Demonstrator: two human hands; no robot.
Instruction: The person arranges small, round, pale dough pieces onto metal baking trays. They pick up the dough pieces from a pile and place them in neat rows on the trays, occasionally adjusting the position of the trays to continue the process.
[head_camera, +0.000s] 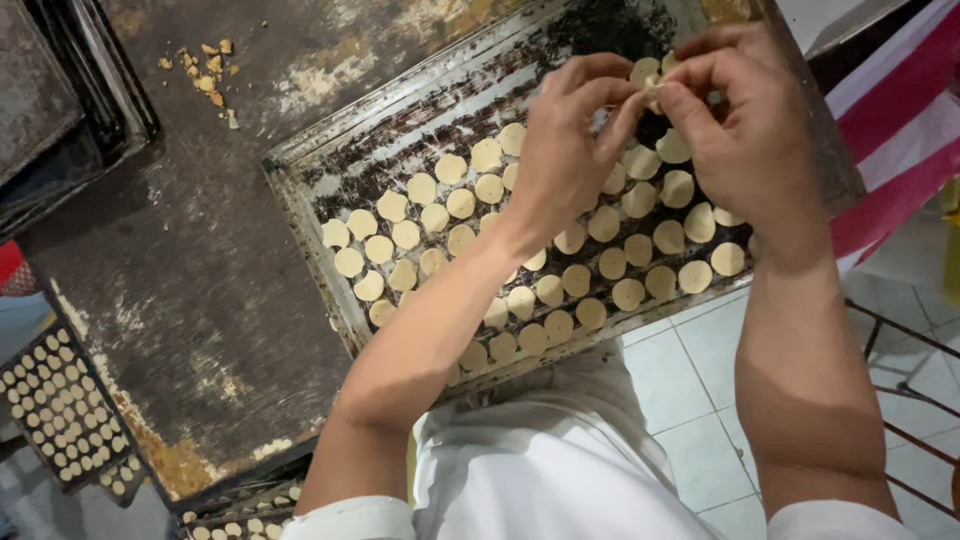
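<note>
While the head camera looks down, the left hand (565, 150) and the right hand (745, 130) meet over the far side of a dark metal tray (300, 175). Both sets of fingers (620, 100) are pressed together, pinching one small round cookie (652, 88) between them. Many more pale cookies (470, 240) lie in rows on the tray, which sits on a worn, dark bench (180, 260). Each cookie looks light, thin and dry, so it could likely snap or crumble. Holding it softly by its edges seems best. Crumbs (205, 70) lie on the bench, and another tray of cookies (65, 410) rests low at the left.
</note>
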